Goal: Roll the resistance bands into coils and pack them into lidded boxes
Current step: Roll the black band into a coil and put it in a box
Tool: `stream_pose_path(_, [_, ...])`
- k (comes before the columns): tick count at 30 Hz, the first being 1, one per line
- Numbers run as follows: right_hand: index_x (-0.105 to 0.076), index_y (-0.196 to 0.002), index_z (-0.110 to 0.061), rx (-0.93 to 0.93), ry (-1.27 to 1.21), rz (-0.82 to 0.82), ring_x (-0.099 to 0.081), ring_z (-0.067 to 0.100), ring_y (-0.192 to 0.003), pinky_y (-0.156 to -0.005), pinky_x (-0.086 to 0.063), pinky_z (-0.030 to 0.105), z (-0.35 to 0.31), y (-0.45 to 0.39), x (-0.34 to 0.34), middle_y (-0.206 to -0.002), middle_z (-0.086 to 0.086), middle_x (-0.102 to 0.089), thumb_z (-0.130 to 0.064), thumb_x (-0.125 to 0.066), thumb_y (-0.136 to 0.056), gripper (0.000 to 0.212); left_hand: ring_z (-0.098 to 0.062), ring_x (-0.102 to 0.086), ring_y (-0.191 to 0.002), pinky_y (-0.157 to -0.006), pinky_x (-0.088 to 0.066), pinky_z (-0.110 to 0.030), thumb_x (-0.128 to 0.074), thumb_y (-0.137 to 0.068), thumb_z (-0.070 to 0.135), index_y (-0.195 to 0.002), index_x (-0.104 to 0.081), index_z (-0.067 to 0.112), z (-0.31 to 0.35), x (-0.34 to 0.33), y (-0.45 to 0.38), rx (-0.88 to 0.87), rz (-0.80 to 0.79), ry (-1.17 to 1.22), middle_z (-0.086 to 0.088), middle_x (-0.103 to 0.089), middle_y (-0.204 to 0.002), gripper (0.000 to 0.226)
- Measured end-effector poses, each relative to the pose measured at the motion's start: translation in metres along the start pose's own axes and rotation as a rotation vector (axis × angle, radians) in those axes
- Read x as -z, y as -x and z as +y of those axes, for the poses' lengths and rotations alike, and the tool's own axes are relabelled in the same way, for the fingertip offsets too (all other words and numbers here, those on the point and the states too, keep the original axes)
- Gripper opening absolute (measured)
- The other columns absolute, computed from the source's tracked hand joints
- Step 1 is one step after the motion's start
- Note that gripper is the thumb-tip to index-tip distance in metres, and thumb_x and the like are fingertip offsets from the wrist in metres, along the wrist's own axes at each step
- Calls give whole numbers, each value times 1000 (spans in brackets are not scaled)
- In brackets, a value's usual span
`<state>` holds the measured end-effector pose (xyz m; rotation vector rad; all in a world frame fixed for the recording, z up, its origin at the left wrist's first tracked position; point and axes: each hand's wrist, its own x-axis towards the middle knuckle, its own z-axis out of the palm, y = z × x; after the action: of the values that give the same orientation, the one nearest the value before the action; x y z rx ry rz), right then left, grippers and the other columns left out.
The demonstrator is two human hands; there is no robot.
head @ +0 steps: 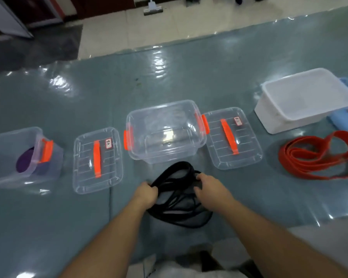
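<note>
Both hands grip black band [177, 189] near surface's front edge: left hand [147, 194], right hand [210, 186], gathering loops for coiling.

Your forearms are bare from the near edge of view up to both wrists; no sleeves, watch, rings or gloves visible. Left hand [147, 194] and right hand [210, 190] uncovered. Pale garment at the near centre, detail too blurred to log.
</note>
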<state>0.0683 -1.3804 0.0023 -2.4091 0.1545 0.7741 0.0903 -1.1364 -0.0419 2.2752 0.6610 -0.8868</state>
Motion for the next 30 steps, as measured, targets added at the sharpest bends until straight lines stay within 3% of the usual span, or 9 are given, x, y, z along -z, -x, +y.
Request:
stream_pose_path(4, [-38, -155, -30, 90, 8, -31, -58, 30, -125, -102, -51, 44, -4, -5, -10, -139, 8, -56, -34, -55, -102, 56, -29, -64, -94, -83, -48, -29, -59, -96, 30, -111, -74, 8, -3, 0, 6, 20, -10, 35, -13, -73, -110, 31])
stream_pose_path(7, [-23, -161, -40, 121, 44, -129, -61, 30, -117, -99, -52, 43, -12, -11, -22, -137, 9, -54, -38, -53, -104, 65, -29, -71, -95, -89, -57, -34, -59, -77, 44, -100, -77, 11, -6, 3, 6, 43, -50, 60, -11, -77, -103, 44])
stream_pose_path(9, [-22, -161, -41, 102, 40, -142, -59, 32, -122, -103, -51, 44, -17, -14, -30, -141, 10, -50, -43, -51, -104, 64, -30, -72, -98, -94, -58, -39, -57, -71, 46, -103, -77, 14, -12, 3, 2, 43, -66, 96, -11, -78, -105, 48])
stream_pose_path(11, [-27, -159, -40, 71, 25, -116, -58, 34, -123, -104, -50, 46, -19, -17, -36, -141, 10, -50, -46, -49, -105, 59, -30, -71, -105, -98, -56, -37, -63, -85, 39, -115, -75, 18, -19, 0, 1, 10, -28, 120, -8, -76, -113, 39])
stream_pose_path(14, [-47, -139, -33, 44, 2, -43, -64, 31, -103, -93, -54, 45, -21, -19, -44, -122, 9, -59, -47, -48, -104, 38, -31, -70, -109, -99, -54, -37, -61, -97, 35, -119, -76, 21, -26, -2, 7, -133, 133, 84, -9, -75, -117, 30])
stream_pose_path(19, [-50, -93, -25, 27, -64, 167, -57, 17, -69, -56, -40, 31, -20, -12, -50, -85, 4, -62, -41, -52, -105, 20, -37, -64, -117, -99, -49, -38, -45, -108, 31, -123, -71, 9, -23, -3, 2, -117, 95, 75, -17, -70, -128, 37])
stream_pose_path(24, [-52, -89, -21, -6, -31, 286, -59, 28, -78, -67, -44, 36, -20, -2, -49, -84, 5, -62, -27, -64, -98, 17, -24, -61, -84, -73, -47, -32, -64, -91, 21, -105, -70, 18, -23, 4, -7, -124, 66, -94, -6, -72, -104, 15])
stream_pose_path(28, [-60, -104, -16, -39, -70, 320, -65, 35, -91, -73, -49, 39, -25, 3, -47, -95, 11, -70, -22, -60, -101, 7, -20, -56, -85, -73, -43, -32, -58, -96, 19, -100, -64, 23, -22, 10, -2, -203, 155, -40, -3, -72, -106, 9])
stream_pose_path(30, [-62, -123, -17, -41, -92, 314, -67, 35, -103, -84, -52, 40, -27, 7, -42, -111, 13, -72, -22, -59, -103, 22, -21, -60, -90, -75, -45, -34, -54, -101, 22, -107, -59, 26, -23, 18, 6, -276, 160, 51, 1, -70, -108, 9])
